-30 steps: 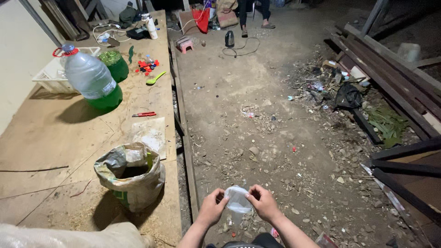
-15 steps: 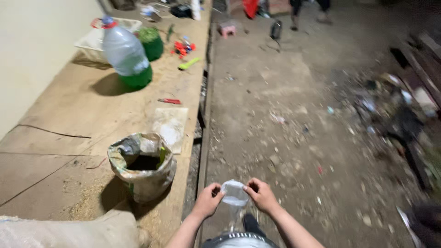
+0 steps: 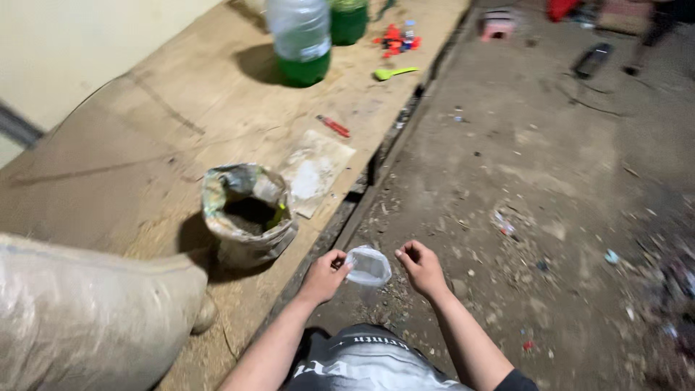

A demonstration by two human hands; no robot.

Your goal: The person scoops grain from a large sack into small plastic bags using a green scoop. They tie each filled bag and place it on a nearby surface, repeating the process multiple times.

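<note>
A: What do the 2 hands hold in the head view?

B: A small clear plastic bag (image 3: 367, 266), thin and crinkly, its mouth pulled open into a rounded shape. The left hand (image 3: 323, 276) pinches the left rim with curled fingers; the right hand (image 3: 420, 268) is curled shut at the right rim, touching it. The bag hangs low in the middle of the view, above the dirt floor (image 3: 550, 181) and just past the person's dark printed shirt (image 3: 369, 362).

A: And the materials nearby?

B: To the left runs a low plywood surface (image 3: 181, 123), pale brown, scuffed and dusted with sawdust. On it, near the left hand, stands a crumpled sack (image 3: 248, 213) with a rolled-down rim and dark, soil-like stuff inside. Just beside it lies a flat, stained sheet (image 3: 313, 170), and beyond that a small red tool (image 3: 334, 126). A coarse woven sack (image 3: 94, 311), pale and bulging, fills the lower left corner.

A: Farther back?

B: A large clear plastic jug (image 3: 300, 40) with a green base, a green scoop (image 3: 394, 72), and a cluster of small red pieces (image 3: 394, 38). A cream wall (image 3: 72, 43) borders the surface. The floor is packed earth, gritty, strewn with scraps.
</note>
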